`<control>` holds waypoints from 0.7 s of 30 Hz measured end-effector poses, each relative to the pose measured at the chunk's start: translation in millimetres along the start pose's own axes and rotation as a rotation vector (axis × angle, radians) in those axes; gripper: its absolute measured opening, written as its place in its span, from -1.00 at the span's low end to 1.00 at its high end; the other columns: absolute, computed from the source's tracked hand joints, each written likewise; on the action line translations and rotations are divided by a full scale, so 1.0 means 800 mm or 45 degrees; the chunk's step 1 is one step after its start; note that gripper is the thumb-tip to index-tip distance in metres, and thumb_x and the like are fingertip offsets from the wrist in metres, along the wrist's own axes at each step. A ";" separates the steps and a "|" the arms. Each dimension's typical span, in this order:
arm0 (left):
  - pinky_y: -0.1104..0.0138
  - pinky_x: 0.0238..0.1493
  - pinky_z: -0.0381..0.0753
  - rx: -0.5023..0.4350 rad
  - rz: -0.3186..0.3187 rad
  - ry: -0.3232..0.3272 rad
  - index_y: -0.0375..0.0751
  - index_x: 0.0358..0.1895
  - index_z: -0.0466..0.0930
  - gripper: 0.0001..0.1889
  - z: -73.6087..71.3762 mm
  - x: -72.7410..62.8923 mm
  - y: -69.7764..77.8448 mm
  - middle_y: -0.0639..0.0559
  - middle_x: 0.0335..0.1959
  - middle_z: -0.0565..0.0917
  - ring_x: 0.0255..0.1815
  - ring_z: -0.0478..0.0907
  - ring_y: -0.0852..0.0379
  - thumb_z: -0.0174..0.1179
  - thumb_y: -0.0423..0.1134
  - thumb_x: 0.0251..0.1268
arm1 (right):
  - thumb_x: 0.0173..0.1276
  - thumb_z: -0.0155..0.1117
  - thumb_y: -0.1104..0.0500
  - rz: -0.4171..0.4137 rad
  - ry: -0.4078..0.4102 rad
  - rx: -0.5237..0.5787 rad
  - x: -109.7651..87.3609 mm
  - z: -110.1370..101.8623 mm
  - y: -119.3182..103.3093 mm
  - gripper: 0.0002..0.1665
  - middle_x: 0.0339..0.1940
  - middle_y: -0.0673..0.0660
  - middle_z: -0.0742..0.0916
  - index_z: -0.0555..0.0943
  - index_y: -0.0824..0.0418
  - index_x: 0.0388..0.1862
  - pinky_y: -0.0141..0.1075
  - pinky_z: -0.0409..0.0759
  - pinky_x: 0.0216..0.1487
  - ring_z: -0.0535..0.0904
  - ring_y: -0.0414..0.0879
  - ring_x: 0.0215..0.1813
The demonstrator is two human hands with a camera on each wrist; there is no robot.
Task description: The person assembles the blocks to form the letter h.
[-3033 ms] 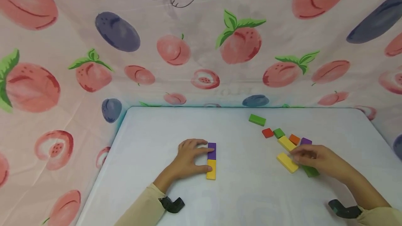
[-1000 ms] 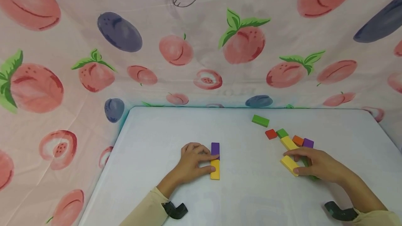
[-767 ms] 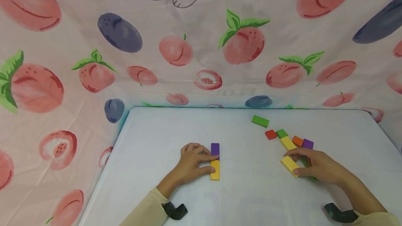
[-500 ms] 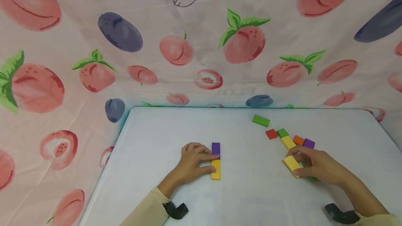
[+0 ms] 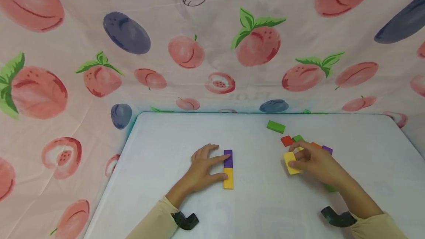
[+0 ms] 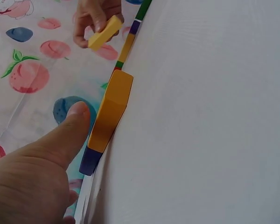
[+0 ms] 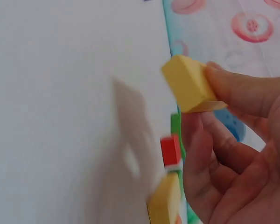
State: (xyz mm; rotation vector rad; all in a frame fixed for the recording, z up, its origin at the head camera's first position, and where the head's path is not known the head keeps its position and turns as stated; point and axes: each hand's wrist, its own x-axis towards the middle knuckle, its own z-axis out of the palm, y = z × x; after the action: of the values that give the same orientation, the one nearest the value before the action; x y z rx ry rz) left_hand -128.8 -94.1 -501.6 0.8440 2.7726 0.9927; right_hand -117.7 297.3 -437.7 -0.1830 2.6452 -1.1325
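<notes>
My right hand (image 5: 320,165) pinches a yellow block (image 5: 290,165) between thumb and fingers. In the right wrist view that yellow block (image 7: 184,84) is raised off the table, its shadow on the white surface. My left hand (image 5: 199,170) reaches from the left with fingers spread. Its index fingertip lies at a purple block (image 5: 228,163) and its thumb tip at an orange-yellow block (image 5: 228,184). These two blocks lie end to end in a straight line. In the left wrist view the thumb is extended along the side of the orange-yellow block (image 6: 113,109).
On the white table (image 5: 166,132), a green block (image 5: 276,127) lies at the back. Nearer are a red block (image 5: 287,141), a small green block (image 5: 298,138) and a purple block (image 5: 327,149). My right hand partly covers several others, including a green block (image 5: 330,188).
My right hand has taken the yellow block from the right-hand group, lifted it and moved it left. My left hand's fingers have spread wider beside the purple and orange-yellow blocks.
</notes>
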 end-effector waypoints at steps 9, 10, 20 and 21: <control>-0.37 0.54 -0.33 0.135 -0.035 -0.056 0.33 0.43 0.48 -0.35 -0.002 -0.002 -0.002 -0.04 0.62 0.26 0.70 -0.01 -0.12 0.26 0.34 0.28 | 0.36 0.46 0.05 0.026 -0.090 0.370 0.051 0.033 -0.020 -0.48 -0.12 0.24 0.76 0.48 0.17 0.18 -0.32 0.73 -0.15 0.66 0.00 -0.14; -0.36 0.54 -0.31 0.148 -0.031 -0.054 0.33 0.43 0.48 -0.35 -0.002 -0.002 -0.002 -0.04 0.61 0.27 0.70 0.00 -0.12 0.25 0.34 0.28 | 0.36 0.45 0.05 0.036 -0.096 0.388 0.057 0.037 -0.024 -0.48 -0.13 0.23 0.77 0.47 0.17 0.18 -0.32 0.72 -0.15 0.66 -0.01 -0.16; -0.36 0.54 -0.27 0.196 -0.019 -0.058 0.35 0.44 0.46 -0.34 0.000 -0.001 -0.004 0.05 0.61 0.28 0.70 0.01 -0.08 0.23 0.36 0.28 | 0.34 0.48 -0.01 0.210 -0.073 0.614 0.100 0.078 -0.052 -0.39 0.04 0.24 0.73 0.46 0.07 0.28 -0.24 0.75 0.00 0.67 -0.03 -0.05; -0.36 0.54 -0.27 0.198 -0.016 -0.058 0.35 0.44 0.46 -0.34 0.001 0.000 -0.004 0.07 0.61 0.29 0.70 0.01 -0.08 0.23 0.36 0.28 | 0.34 0.48 0.00 0.220 -0.061 0.647 0.104 0.082 -0.053 -0.38 0.06 0.26 0.72 0.46 0.09 0.29 -0.23 0.75 0.00 0.67 -0.04 -0.05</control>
State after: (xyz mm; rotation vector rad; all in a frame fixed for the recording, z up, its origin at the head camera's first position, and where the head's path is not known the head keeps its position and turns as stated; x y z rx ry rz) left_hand -130.2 -96.1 -504.2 0.8547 2.8416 0.7535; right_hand -178.4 204.6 -465.7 0.1122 2.1909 -1.6577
